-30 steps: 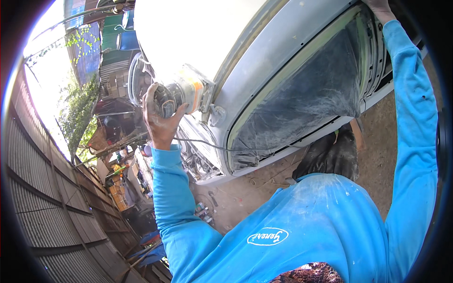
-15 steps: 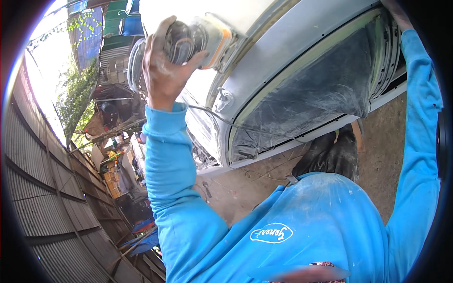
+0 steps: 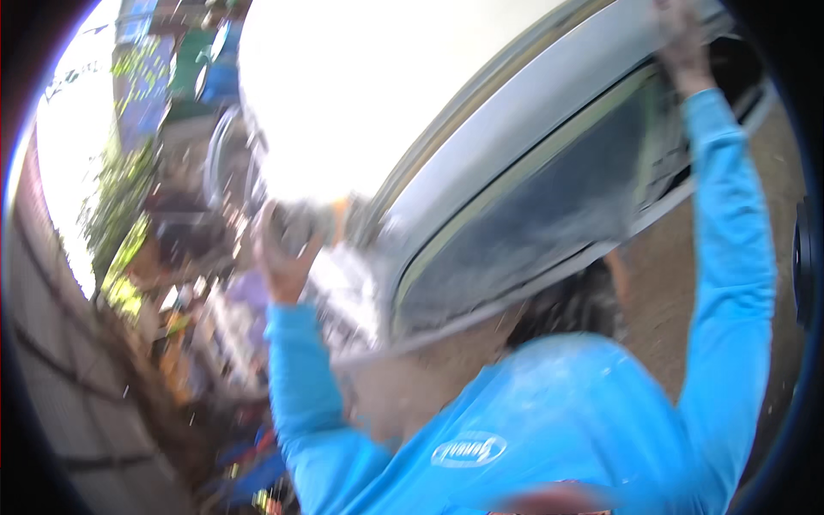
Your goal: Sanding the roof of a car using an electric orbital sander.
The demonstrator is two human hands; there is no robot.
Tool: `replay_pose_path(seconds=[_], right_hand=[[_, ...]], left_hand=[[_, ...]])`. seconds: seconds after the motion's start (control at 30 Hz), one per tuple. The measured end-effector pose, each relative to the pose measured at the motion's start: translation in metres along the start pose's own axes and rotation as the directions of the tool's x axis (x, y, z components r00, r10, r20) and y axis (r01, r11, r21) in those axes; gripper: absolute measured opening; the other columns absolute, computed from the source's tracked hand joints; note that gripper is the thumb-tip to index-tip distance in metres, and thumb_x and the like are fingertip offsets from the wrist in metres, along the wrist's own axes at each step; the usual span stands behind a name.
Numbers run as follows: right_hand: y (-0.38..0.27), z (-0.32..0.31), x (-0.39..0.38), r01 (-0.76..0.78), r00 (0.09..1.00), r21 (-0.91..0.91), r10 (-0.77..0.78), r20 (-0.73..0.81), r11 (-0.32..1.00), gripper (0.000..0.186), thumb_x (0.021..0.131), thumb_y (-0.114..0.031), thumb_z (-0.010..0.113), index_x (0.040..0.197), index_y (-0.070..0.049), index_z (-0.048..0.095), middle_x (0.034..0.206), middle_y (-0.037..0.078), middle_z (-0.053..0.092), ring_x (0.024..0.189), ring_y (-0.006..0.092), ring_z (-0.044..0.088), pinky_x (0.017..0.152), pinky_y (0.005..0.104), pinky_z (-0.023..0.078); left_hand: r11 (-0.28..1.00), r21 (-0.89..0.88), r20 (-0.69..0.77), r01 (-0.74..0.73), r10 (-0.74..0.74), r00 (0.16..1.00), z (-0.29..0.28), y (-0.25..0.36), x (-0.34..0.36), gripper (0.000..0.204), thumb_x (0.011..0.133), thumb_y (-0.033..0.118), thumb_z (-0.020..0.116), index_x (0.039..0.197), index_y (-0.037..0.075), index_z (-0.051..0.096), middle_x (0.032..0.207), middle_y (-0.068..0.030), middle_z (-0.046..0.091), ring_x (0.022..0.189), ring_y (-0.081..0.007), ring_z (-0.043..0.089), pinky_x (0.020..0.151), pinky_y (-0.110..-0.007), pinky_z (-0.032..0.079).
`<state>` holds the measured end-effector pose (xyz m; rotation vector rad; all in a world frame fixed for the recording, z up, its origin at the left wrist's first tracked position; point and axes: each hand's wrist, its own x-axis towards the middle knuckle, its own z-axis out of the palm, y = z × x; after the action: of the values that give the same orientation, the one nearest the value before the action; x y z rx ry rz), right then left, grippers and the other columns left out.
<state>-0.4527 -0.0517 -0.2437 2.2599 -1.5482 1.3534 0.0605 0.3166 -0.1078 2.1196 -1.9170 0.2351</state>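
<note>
My left hand (image 3: 276,262) is wrapped round a power sander (image 3: 302,225), dark on top with an orange band near its base. The sander sits at the rear end of the car's whitish roof (image 3: 360,103), beside the plastic-covered rear glass (image 3: 343,287). Motion blurs both, so the pad's contact with the surface is not clear. Farther along the same side, my right hand (image 3: 682,47) reaches onto the roof edge, its fingers stretched out and blurred, with nothing seen in them.
A side window (image 3: 524,215) covered in dusty plastic lies below the grey roof rail (image 3: 481,163). Bare ground (image 3: 399,386) runs beside the car. Corrugated metal sheeting (image 3: 77,369) stands at the left, with blurred clutter (image 3: 206,343) and blue barrels (image 3: 223,69) behind.
My left hand has slid the sander from the roof near the side rail toward the roof's rear end. More of my right hand now shows. The whole view has shifted and blurred.
</note>
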Motion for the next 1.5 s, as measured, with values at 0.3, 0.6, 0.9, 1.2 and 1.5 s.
replay_pose_path(seconds=[0.3, 0.6, 0.9, 1.2, 1.5], right_hand=[[-0.032, -0.018, 0.017, 0.018, 0.984, 0.137, 0.006, -0.176, 0.99, 0.008, 0.087, -0.014, 0.06, 0.087, -0.007, 0.065, 0.097, 0.013, 0.068, 0.105, 0.0344, 0.063, 0.098, 0.0446, 0.047], [-0.036, -0.028, 0.029, -0.019, 0.993, 0.246, 0.048, -0.109, 0.969, 0.004, 0.085, -0.008, 0.062, 0.089, -0.006, 0.064, 0.099, 0.011, 0.068, 0.11, 0.0346, 0.063, 0.1, 0.043, 0.046], [-0.037, -0.029, 0.029, -0.016, 0.998, 0.235, 0.03, -0.057, 0.972, 0.009, 0.082, -0.007, 0.068, 0.09, -0.006, 0.066, 0.104, 0.011, 0.067, 0.111, 0.0367, 0.062, 0.1, 0.0458, 0.045], [-0.05, -0.033, -0.067, -0.095, 0.991, 0.203, 0.073, 0.113, 0.974, 0.012, 0.083, -0.014, 0.062, 0.093, -0.007, 0.064, 0.111, 0.013, 0.063, 0.116, 0.0404, 0.055, 0.103, 0.0536, 0.043], [-0.028, -0.099, -0.151, -0.135, 0.974, 0.129, 0.108, 0.2, 0.982, 0.015, 0.091, -0.022, 0.055, 0.096, -0.009, 0.056, 0.106, 0.014, 0.057, 0.114, 0.041, 0.052, 0.103, 0.0597, 0.04]], left_hand=[[0.964, -0.22, 0.007, -0.151, 0.156, 0.988, 0.005, 0.067, 0.142, 0.083, 0.064, 0.001, 0.083, 0.142, 0.004, 0.055, 0.126, -0.0161, 0.061, 0.115, -0.0323, 0.062, 0.1, -0.042, 0.053], [0.965, -0.138, -0.027, -0.223, 0.221, 0.975, 0.024, 0.119, 0.308, 0.075, 0.073, 0.014, 0.084, 0.142, 0.013, 0.057, 0.118, -0.0138, 0.066, 0.107, -0.0341, 0.068, 0.092, -0.045, 0.055], [0.995, -0.034, -0.067, -0.091, 0.089, 0.994, 0.07, 0.071, 0.443, 0.066, 0.08, 0.022, 0.084, 0.141, 0.013, 0.059, 0.12, -0.015, 0.071, 0.113, -0.0326, 0.068, 0.099, -0.042, 0.053], [0.998, -0.062, -0.08, -0.019, 0.014, 0.997, 0.142, -0.02, 0.498, 0.07, 0.078, 0.034, 0.088, 0.138, 0.011, 0.06, 0.121, -0.0079, 0.073, 0.115, -0.0236, 0.069, 0.102, -0.035, 0.052], [0.941, 0.263, -0.06, 0.213, -0.205, 0.977, 0.157, -0.046, 0.498, 0.089, 0.076, 0.067, 0.077, 0.148, 0.022, 0.052, 0.136, -0.0109, 0.067, 0.125, -0.0304, 0.064, 0.106, -0.04, 0.05]])
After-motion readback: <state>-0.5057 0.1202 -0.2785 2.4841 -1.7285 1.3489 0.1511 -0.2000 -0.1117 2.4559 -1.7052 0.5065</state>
